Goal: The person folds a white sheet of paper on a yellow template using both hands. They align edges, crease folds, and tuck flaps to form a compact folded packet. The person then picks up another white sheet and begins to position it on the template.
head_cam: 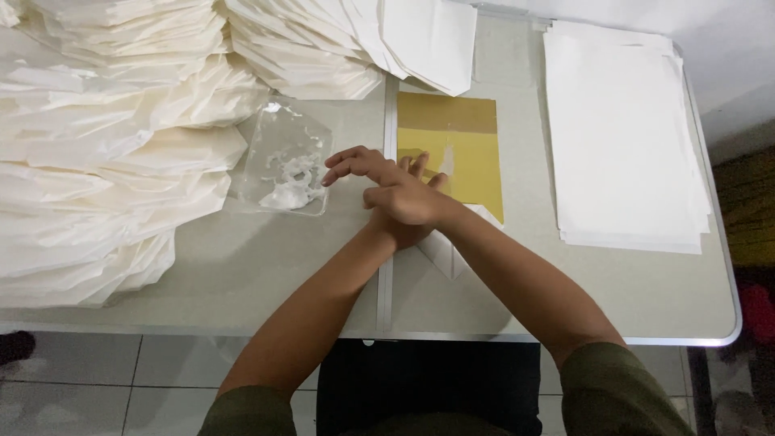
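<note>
Two hands crossed: right hand [367,173] grip open; left hand [420,202] grip hidden, covering folded paper [446,252].

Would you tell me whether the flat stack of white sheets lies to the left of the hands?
No, the flat stack of white sheets lies right of both hands.

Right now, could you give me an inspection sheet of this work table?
Surface: grey folding table, seam down the middle.
Job's things: yellow board; folded white paper partly under the arms; clear plastic sheet with white paste.
Clutter: heaps of folded white paper; flat stack of white sheets.
Hands: crossed; right hand reaches toward the paste, left hand beneath it on the board.
Cables: nothing seen.
Surroundings: tiled floor.
</note>
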